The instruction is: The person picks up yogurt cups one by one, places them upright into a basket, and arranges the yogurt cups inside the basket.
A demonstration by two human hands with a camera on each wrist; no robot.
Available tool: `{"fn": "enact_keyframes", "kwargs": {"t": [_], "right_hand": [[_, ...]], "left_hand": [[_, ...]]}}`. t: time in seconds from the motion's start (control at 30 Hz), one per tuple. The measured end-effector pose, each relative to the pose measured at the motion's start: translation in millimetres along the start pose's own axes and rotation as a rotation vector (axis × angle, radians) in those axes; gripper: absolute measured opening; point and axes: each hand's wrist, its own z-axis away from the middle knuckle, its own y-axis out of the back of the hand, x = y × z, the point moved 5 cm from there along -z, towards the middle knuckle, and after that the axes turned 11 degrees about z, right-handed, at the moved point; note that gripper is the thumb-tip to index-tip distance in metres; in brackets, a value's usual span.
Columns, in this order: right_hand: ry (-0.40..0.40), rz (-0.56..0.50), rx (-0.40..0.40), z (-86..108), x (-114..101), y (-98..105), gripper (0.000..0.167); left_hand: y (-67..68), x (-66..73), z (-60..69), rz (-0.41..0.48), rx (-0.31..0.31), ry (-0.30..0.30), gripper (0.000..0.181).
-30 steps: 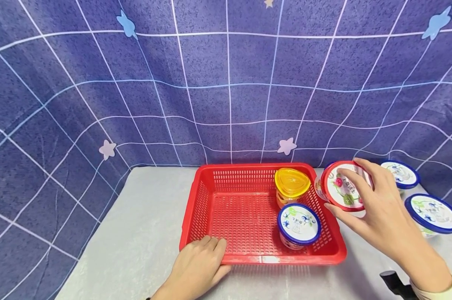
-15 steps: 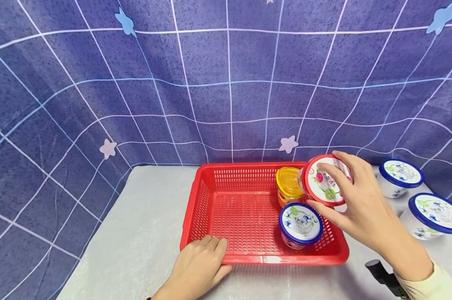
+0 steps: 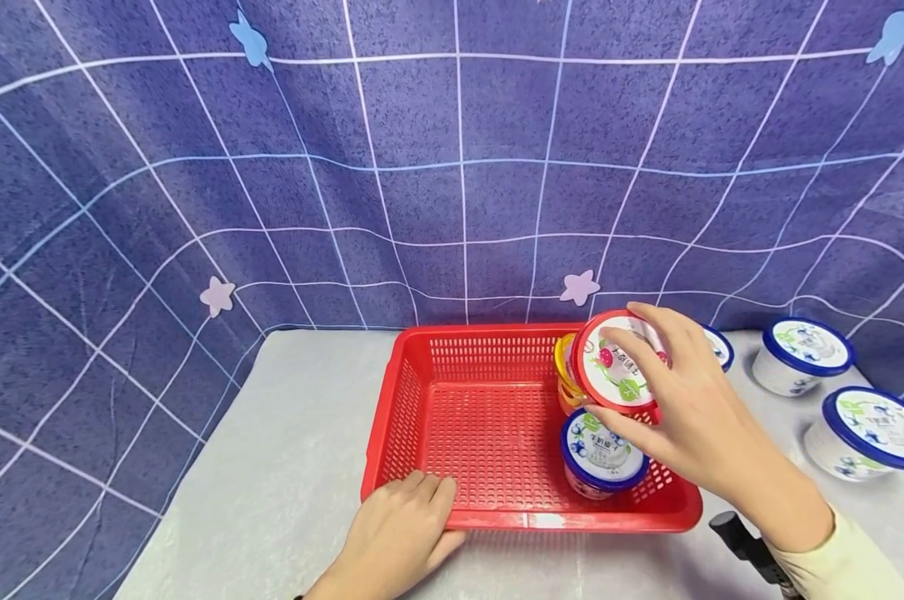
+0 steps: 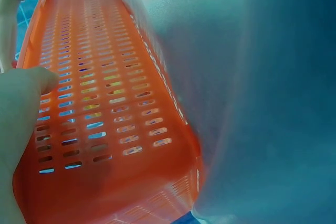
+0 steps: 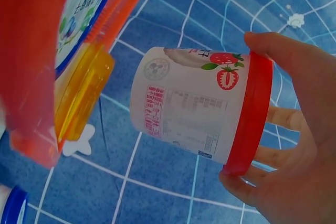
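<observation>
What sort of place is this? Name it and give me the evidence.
Probably a tabletop corner staged for recording; the room beyond isn't shown. A star-and-grid cloth hangs behind the pale table, and a black wrist-worn device shows at lower right.

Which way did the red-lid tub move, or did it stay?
Yes: in the head view, the red-lidded tub moved left, closer to the pale star behind the red basket.

A pale grey, mottled tabletop (image 3: 272,442) supports a red perforated basket (image 3: 534,522). To its right, apart from one another, stand a near white tub (image 3: 845,454) and a far white tub (image 3: 780,375), both blue-lidded; another blue lid (image 3: 721,350), mostly hidden, shows closer to the basket.
</observation>
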Motion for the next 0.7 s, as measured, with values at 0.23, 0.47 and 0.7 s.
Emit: {"fn": "enact_keyframes", "kwargs": {"t": [0.23,0.47,0.7], "right_hand": [[0.051,-0.032,-0.004,-11.9,-9.2,-8.2,0.074],[0.082,-0.074,-0.023,-22.7,-16.5,-17.4,0.08],[0.108,-0.067,-0.08,-31.4,-21.4,-24.2,0.082]], "left_hand": [[1.6,0.3,-0.7,0.0,0.001,-0.001,0.044],[1.9,0.4,0.8,-0.003,0.003,0.007,0.045],[3.0,1.1,-1.1,-0.011,0.013,-0.003,0.045]]}}
